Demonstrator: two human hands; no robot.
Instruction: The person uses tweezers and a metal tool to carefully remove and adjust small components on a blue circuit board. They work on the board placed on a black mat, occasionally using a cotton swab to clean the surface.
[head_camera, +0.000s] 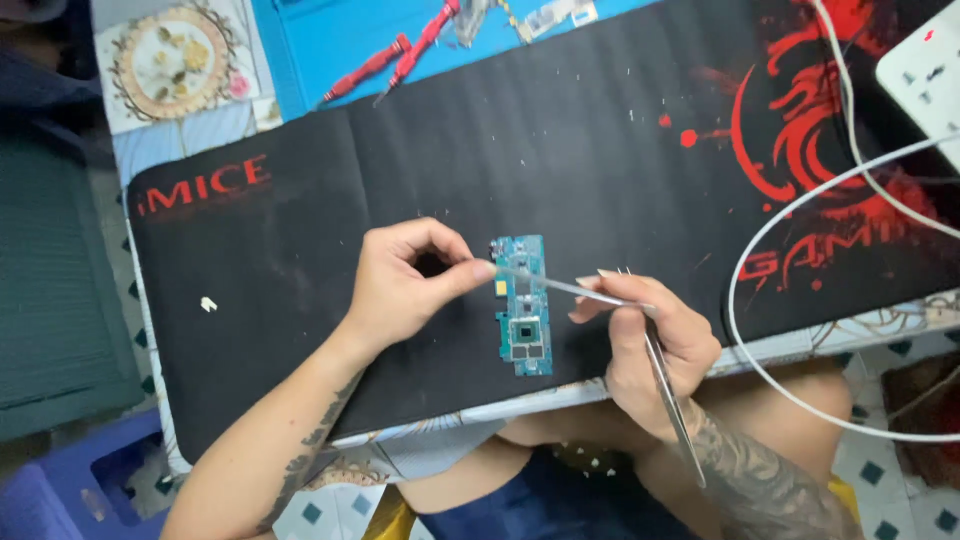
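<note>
Fingers (455, 275) of the left hand (400, 285) were pinched together at the left edge of the circuit board (525, 305), steadying it; those of the right hand (655, 345) were closed around metal tweezers (600, 295) whose tips rested on the board's upper part. To do this well, the board probably needed firm pinning while the tweezers worked lightly, so no small part slipped. Largest was the black mat (300, 300), soft-looking cloth with red printing, covering most of the table. Along its right edge looped a smooth white cable (745, 330). Near the table's far edge lay slim red screwdrivers (400, 55). Smallest, the board was thin, oblong, teal, with a dark square chip, lying near the mat's near edge.
</note>
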